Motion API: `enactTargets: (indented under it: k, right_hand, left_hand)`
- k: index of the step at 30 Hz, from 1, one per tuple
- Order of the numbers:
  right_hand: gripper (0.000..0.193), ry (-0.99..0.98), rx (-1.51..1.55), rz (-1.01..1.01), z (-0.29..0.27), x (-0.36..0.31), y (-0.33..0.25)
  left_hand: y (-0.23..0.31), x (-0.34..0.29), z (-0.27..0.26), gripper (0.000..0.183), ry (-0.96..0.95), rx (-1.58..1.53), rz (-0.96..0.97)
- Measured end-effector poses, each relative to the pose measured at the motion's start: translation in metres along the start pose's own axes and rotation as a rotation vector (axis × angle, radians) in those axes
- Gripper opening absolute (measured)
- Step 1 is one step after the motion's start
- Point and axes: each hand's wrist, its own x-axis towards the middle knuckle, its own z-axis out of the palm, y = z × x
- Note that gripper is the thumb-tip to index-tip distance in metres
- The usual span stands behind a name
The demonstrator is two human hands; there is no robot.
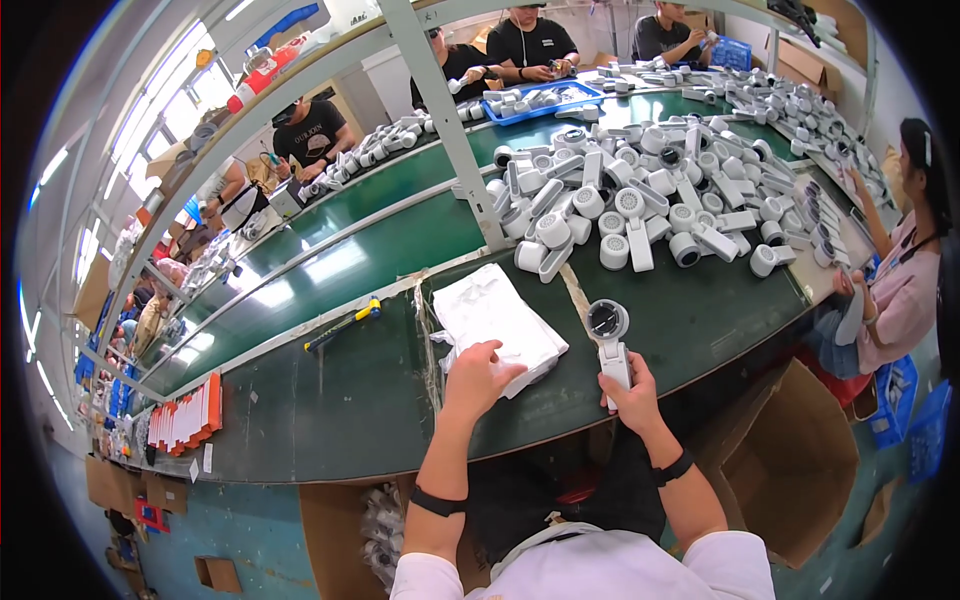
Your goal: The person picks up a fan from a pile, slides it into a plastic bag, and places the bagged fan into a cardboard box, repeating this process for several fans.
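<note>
My right hand (630, 392) is closed around the handle of a white handheld fan (613, 362). The fan stands upright in my grip, its round head with a dark centre pointing away from me. My left hand (480, 378) rests at the near left edge of a stack of thin white plastic bags (500, 318), thumb and fingers apart. Beyond both hands lies a large heap of similar white fans (640, 190), some showing round grilles and others dark open heads.
A yellow-and-black tool (345, 322) lies left of the bags. Orange-and-white boxes (187, 415) stand far left. A metal post (445, 130) rises beyond the bags. An open carton (785, 460) sits below right. Co-workers sit across and at right; a blue tray (545, 100) is at the back.
</note>
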Motion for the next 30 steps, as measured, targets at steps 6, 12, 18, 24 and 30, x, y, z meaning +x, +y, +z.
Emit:
enactTargets:
  k: [6,12,18,24,30]
  right_hand:
    - [0.042,-0.103,0.014,0.012,0.007,-0.019,-0.010]
    - [0.044,-0.296,0.233,0.169,0.017,-0.042,0.000]
    - [0.045,-0.351,0.091,0.224,0.033,-0.053,-0.007]
    - [0.068,-0.528,-0.130,0.220,0.035,-0.041,-0.043]
    - [0.084,-0.726,-0.150,0.299,0.038,-0.014,-0.047]
  left_hand:
    - [-0.022,-0.005,0.003,0.016,0.034,0.150,0.085]
    - [-0.010,0.003,0.010,0.016,0.075,-0.439,-0.148]
    - [0.001,0.000,0.012,0.019,0.114,-0.499,-0.213]
    - [0.013,-0.003,-0.004,0.019,0.003,-0.656,-0.328]
    - [0.008,-0.006,-0.017,0.020,-0.084,-0.791,-0.413]
